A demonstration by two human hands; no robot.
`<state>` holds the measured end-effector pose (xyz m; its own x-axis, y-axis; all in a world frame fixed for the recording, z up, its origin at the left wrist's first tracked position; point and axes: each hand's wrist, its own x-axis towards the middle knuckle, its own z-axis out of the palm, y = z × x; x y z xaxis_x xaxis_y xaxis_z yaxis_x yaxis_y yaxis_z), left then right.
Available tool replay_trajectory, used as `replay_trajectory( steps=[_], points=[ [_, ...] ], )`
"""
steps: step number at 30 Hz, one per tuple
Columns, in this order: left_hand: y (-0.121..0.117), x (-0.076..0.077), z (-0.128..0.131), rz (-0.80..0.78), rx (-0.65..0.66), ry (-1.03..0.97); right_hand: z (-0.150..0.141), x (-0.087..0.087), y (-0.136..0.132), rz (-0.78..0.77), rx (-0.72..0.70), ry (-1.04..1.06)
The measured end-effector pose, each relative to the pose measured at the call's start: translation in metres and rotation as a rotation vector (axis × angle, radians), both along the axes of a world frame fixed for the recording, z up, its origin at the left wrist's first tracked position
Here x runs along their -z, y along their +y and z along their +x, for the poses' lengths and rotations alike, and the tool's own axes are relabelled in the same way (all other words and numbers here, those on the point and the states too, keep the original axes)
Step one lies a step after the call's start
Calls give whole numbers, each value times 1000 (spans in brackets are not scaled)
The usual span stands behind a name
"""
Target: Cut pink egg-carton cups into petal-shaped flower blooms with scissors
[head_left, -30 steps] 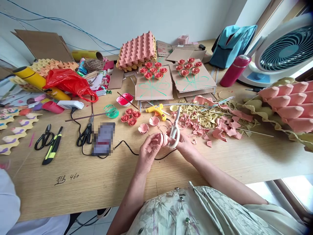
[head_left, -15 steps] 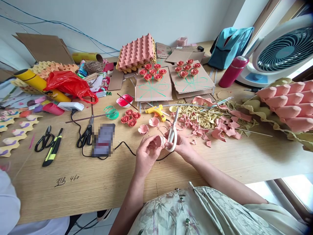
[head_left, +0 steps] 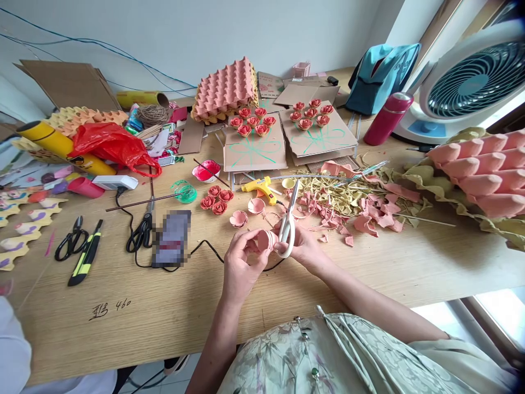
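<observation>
Near the table's front, my left hand (head_left: 243, 261) grips a pink egg-carton cup (head_left: 264, 241), its round base turned toward the right. My right hand (head_left: 305, 249) is closed on white-handled scissors (head_left: 289, 227), whose blades point up and away from me; its fingertips lie close to the cup. Just beyond my hands sit a pink cut cup (head_left: 238, 219) and another pink cup (head_left: 256, 206). Several red paper roses (head_left: 217, 199) are grouped to their left. A yellow glue gun (head_left: 262, 189) lies behind the cups.
Pink and yellow scraps (head_left: 348, 202) spread to the right, before stacked egg trays (head_left: 484, 169). Cardboard sheets (head_left: 254, 156) with roses stand behind. A bowl of red paint (head_left: 206, 171), phone (head_left: 172, 238), black scissors (head_left: 73, 241) and utility knife (head_left: 86, 257) lie left. A white sleeve (head_left: 14, 345) shows at far left.
The cup has turned slightly in my left hand, so more of its round base shows. The scissors stay in my right hand. The whole view has shifted a little.
</observation>
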<state>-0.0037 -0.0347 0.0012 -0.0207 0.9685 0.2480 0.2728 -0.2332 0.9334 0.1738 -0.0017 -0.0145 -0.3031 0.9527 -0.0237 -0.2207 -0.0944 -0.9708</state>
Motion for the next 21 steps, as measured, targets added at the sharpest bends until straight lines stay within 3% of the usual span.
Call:
replay_trajectory(
  steps=[5,8,14,21],
  points=[
    [-2,-16,-6,28,34,193,-2,-2,-1,-73,-1,46],
    [-2,-23,-7,67,81,207,-2,-3,-2,-167,14,114],
    [-3,-26,-3,174,91,210,-1,-5,-3,-260,-17,220],
    [-4,-31,-2,182,45,269,-1,-7,-4,-285,-34,270]
  ],
)
